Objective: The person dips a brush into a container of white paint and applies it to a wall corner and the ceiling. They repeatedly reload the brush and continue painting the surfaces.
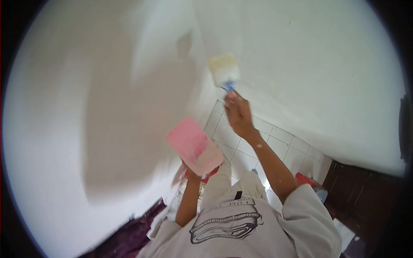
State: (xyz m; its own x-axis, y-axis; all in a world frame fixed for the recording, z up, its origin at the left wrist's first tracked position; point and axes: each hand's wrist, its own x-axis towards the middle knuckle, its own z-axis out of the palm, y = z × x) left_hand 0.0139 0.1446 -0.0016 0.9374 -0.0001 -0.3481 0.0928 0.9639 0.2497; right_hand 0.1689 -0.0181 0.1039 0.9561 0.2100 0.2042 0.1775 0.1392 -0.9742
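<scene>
My right hand (239,112) is wrapped round the blue handle of a wide paintbrush (224,70), its pale bristles pointing up close to the corner where two white walls meet. Lower and to the left, a pink plastic tub (188,136) with whitish paint in its near end rests in my left hand (193,168). Most of the left hand's fingers are hidden beneath the tub. Slight motion blur softens the brush and the right hand.
White walls rise on the left (116,129) and right (309,64). White floor tiles (245,150) lie below. A dark wooden piece (355,185) stands at the right, near a red item (303,179). Dark purple cloth (133,234) lies at lower left.
</scene>
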